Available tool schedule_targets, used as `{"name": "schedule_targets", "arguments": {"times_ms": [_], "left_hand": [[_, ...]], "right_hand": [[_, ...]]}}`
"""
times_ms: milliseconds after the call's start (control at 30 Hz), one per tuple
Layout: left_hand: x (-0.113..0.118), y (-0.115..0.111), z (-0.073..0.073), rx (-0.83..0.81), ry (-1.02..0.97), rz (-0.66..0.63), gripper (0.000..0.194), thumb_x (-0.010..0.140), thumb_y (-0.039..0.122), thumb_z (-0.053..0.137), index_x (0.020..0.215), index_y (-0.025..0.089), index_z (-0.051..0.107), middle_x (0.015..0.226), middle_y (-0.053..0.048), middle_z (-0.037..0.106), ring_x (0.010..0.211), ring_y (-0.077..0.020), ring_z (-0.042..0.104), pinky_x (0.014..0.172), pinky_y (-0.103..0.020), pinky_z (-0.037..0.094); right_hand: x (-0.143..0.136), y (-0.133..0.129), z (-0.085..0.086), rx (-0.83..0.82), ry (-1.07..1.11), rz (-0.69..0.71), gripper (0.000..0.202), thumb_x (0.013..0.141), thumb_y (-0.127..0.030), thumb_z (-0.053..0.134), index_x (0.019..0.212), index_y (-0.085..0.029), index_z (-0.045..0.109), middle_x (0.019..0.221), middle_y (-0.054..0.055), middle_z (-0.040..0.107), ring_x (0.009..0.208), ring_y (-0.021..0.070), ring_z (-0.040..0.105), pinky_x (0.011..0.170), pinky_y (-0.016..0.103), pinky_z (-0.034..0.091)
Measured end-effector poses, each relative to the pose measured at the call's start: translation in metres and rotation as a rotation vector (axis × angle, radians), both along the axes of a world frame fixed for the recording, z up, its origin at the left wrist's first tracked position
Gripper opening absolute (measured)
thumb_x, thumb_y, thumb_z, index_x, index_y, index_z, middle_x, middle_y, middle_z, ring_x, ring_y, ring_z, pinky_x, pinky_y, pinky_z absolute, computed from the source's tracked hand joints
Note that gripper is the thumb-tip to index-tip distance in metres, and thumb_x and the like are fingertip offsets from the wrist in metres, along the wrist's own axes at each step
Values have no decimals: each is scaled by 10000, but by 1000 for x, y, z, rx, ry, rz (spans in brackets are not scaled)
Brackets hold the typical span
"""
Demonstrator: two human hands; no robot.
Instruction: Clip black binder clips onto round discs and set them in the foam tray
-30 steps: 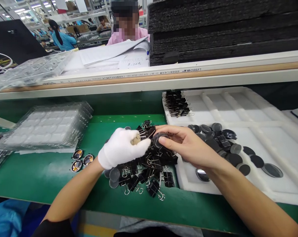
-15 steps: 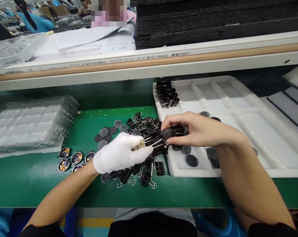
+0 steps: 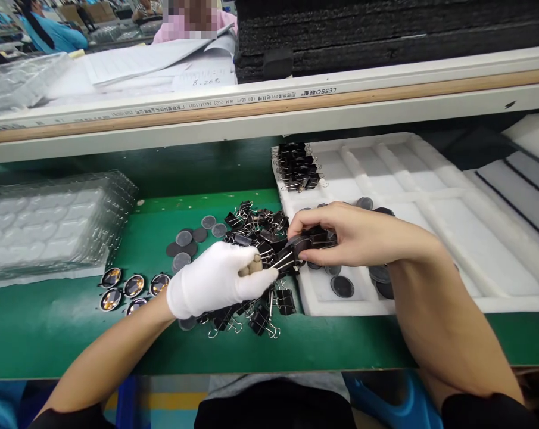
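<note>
My left hand, in a white glove, pinches the wire handles of a black binder clip. The clip's jaws meet the edge of a dark round part held between the thumb and fingers of my bare right hand. Another black clip seems to sit on that part's far side, partly covered by my fingers. Beneath both hands spreads a heap of black binder clips with silver handles. Flat grey and black discs lie left of the heap, partly behind the glove.
Round pieces with amber reflections lie at left, before stacked clear plastic trays. At right, a white foam tray holds dark discs and a row of clips. A shelf rail crosses behind; a person in pink sits beyond.
The view has shifted slightly, so everything sits a little further left and up. The clip in my left hand appears slightly closer to the round part; both grips are kept.
</note>
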State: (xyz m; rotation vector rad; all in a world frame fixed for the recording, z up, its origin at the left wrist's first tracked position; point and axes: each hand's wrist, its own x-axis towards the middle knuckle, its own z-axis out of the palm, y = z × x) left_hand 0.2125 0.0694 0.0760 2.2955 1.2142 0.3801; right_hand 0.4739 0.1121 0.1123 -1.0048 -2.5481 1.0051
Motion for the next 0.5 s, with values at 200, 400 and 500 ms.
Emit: {"name": "schedule_targets", "arguments": {"times_ms": [200,400,500], "left_hand": [[-6,6,4,70,37,4,316,959,508,551,863,208,571,655,57,600,579,-97,520,591,-236,364],[-6,6,-7,126,33,-54,404,969,535,543,741,203,505,582,66,543,520,-81,464,556,-231,340],[-6,5,-8,127,38,-63,432,964,553,539,717,201,509,567,63,528,514,-84,449,546,-238,341]], "right_hand": [[-6,-7,2,119,-15,-73,121,868,-312,664,955,-235,696,753,-47,690,579,101,559,553,265,392],[-8,-11,0,169,61,-43,155,877,-271,673,991,-237,772,802,-39,757,618,106,627,592,261,433],[-8,-11,-1,176,60,-28,156,870,-244,687,996,-234,778,828,-38,772,638,107,648,607,257,449]]}}
